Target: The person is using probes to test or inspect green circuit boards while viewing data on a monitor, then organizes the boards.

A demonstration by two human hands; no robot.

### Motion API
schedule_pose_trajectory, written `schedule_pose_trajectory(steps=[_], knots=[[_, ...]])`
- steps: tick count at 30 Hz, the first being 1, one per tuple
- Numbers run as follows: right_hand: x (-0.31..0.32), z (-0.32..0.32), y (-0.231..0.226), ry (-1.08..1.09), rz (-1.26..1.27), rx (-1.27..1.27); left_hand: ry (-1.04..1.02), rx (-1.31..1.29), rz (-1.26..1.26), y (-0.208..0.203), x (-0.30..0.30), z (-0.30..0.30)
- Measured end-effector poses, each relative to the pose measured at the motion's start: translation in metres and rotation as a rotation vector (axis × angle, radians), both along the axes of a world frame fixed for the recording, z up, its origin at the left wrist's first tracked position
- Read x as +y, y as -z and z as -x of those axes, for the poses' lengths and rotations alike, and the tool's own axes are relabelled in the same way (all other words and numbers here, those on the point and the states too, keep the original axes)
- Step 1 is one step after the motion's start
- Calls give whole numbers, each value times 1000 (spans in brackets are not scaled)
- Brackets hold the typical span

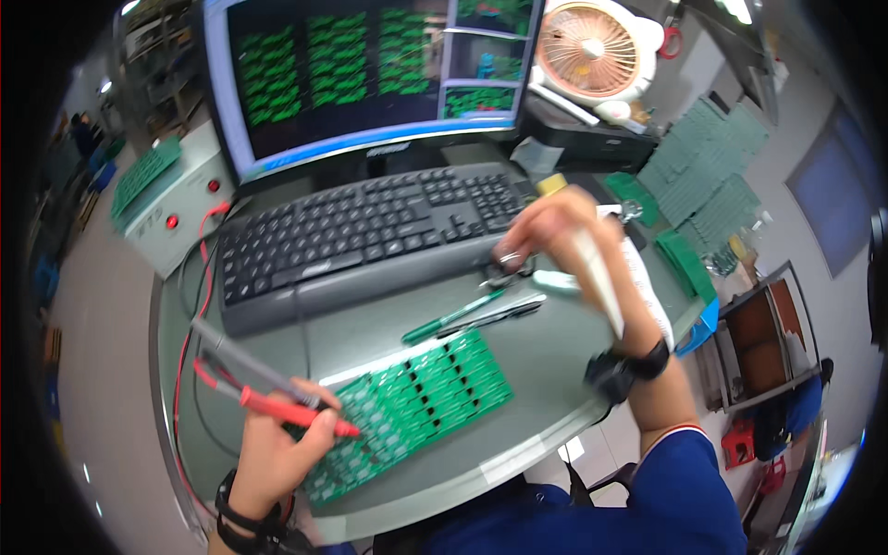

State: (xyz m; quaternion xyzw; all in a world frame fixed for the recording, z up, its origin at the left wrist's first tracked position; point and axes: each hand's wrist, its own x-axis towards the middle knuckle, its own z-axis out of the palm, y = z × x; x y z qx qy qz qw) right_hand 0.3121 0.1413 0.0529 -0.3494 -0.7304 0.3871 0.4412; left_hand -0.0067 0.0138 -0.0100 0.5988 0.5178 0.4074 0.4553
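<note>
My left hand [282, 444] is closed round a red test probe [294, 411], its tip over the lower left part of a green circuit board panel [444, 384]. A grey, pen-like stick [254, 359] with a dark end also sits between those fingers. Rows of small black parts run across the panel's right half. Blurred by motion, my right hand [564, 231] is raised beyond the panel with its fingers curled. A white pointed strip [597, 277] lies along its palm toward the wrist. Below its fingertips, a small dark looped object [504, 273] is too blurred to name.
A green pen [453, 316] and a black pen [490, 317] lie between panel and black keyboard [370, 231]. Behind stand a monitor [342, 83] and a fan [592, 55]. A white box with red lights [176, 208] is at left, with a red cable [180, 388] along the table edge.
</note>
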Motion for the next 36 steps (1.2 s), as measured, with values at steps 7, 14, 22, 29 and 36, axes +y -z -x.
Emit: schedule_pose_trajectory(steps=[7, 14, 22, 29, 36], knots=[[67, -127, 58, 536, -155, -452, 47, -64, 76, -14, 9, -9], [66, -122, 93, 536, -190, -536, 47, -106, 111, -10, -1, -3], [66, -127, 93, 578, -175, -503, 44, -117, 108, -15, 1, -7], [68, -126, 94, 636, -168, -530, 99, -113, 117, -12, 5, -4], [65, -124, 93, 655, -149, -553, 46, -119, 146, -14, 0, -6]])
